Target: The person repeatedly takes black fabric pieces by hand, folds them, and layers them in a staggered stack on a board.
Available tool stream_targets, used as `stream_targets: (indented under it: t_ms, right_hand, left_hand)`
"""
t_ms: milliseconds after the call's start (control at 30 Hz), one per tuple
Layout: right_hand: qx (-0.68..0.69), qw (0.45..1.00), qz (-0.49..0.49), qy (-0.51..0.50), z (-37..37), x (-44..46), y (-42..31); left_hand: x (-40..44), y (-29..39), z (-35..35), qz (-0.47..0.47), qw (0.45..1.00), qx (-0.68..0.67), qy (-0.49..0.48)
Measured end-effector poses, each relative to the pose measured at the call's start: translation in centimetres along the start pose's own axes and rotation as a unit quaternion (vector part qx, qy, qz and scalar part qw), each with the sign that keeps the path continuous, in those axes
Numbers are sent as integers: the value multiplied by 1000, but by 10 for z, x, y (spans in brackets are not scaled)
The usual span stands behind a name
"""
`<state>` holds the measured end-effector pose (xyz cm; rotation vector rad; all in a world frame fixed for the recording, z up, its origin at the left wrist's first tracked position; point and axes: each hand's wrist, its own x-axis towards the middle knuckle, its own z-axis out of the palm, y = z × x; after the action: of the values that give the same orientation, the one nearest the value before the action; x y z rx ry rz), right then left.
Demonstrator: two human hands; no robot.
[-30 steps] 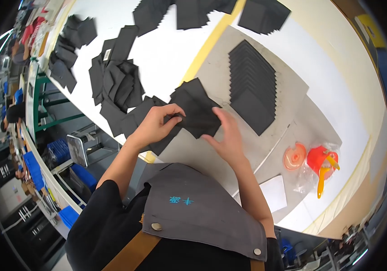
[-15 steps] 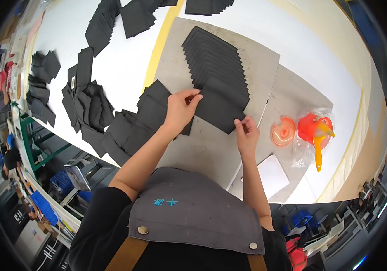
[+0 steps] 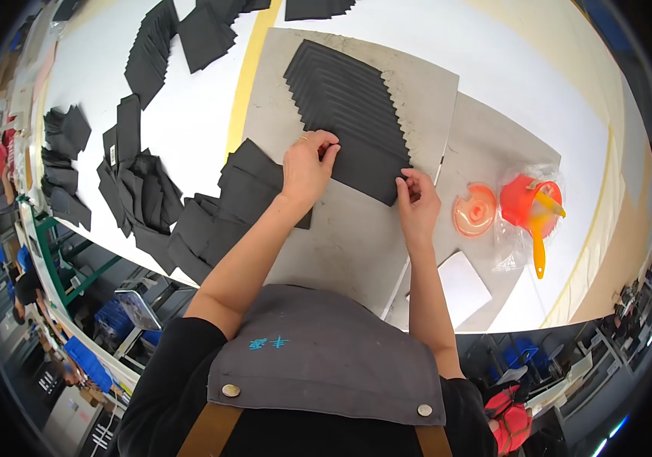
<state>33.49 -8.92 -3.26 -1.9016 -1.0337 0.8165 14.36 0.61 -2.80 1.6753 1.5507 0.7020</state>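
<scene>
A row of overlapping black fabric pieces (image 3: 345, 91) fans out on the grey board, their edges stepped like stairs. The nearest black fabric piece (image 3: 368, 169) lies flat at the front end of that row. My left hand (image 3: 307, 169) pinches its left edge between thumb and fingers. At its right corner, the thumb and fingertips of my right hand (image 3: 419, 206) close on the edge. Left of my left hand is a loose spread of more black pieces (image 3: 254, 186), partly hidden behind my forearm.
On the right stand a red pot (image 3: 520, 199) in clear plastic, a yellow-handled brush (image 3: 539, 247) across it, and a translucent orange lid (image 3: 474, 210). White paper (image 3: 459, 289) lies near the table's front edge. More black piles (image 3: 139, 186) are at left. People sit farther left.
The front piece has shifted up against the fanned row, so less of it extends toward me. Both hands have moved slightly away from me with it. The camera view has also shifted.
</scene>
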Motion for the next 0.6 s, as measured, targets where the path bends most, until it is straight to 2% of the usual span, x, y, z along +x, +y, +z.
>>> stream_targets:
  t_ms: [167, 400, 600]
  right_hand:
    - [-24, 999, -23, 10, 1, 3, 10]
    - [-26, 1000, -1, 0, 2, 4, 4]
    - [-96, 995, -24, -8, 2, 5, 0]
  left_hand:
    - [3, -5, 1, 13, 1000, -4, -1]
    - [3, -7, 3, 2, 1000, -9, 1]
    - [2, -6, 5, -8, 1000, -6, 3]
